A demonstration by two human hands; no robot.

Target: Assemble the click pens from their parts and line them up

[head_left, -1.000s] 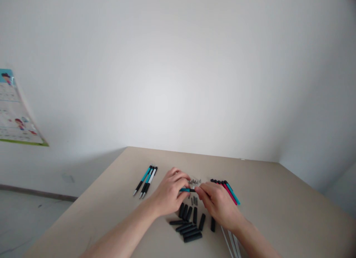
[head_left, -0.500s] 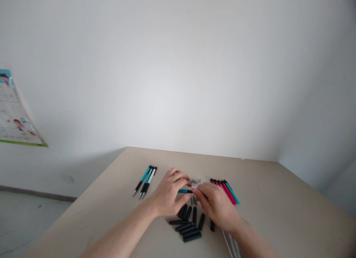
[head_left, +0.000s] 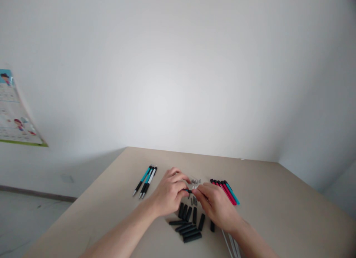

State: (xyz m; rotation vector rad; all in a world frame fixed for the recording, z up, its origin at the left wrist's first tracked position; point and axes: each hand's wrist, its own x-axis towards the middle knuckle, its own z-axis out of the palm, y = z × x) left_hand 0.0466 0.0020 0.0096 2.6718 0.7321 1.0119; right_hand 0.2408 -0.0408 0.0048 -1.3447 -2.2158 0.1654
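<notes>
Between my two hands is a blue pen barrel with a black end (head_left: 190,191), lying crosswise. My left hand (head_left: 172,189) has its thumb and a finger closed on the blue part. The fingers of my right hand (head_left: 213,200) are closed at the black end, and the tip there is hidden. Several black grips (head_left: 191,230) lie on the table just below the hands. Small silvery cone tips (head_left: 195,181) sit behind the fingers, and small grey pieces (head_left: 194,201) lie in front of them.
Three finished-looking pens (head_left: 146,182) lie at the left on the beige table (head_left: 267,198). Several pink and blue barrels (head_left: 228,191) are at the right. Thin white rods (head_left: 232,245) extend under my right forearm. A white wall stands behind the table.
My left thumb and finger have closed on the blue barrel, where they were apart around it before. My right hand has hardly moved.
</notes>
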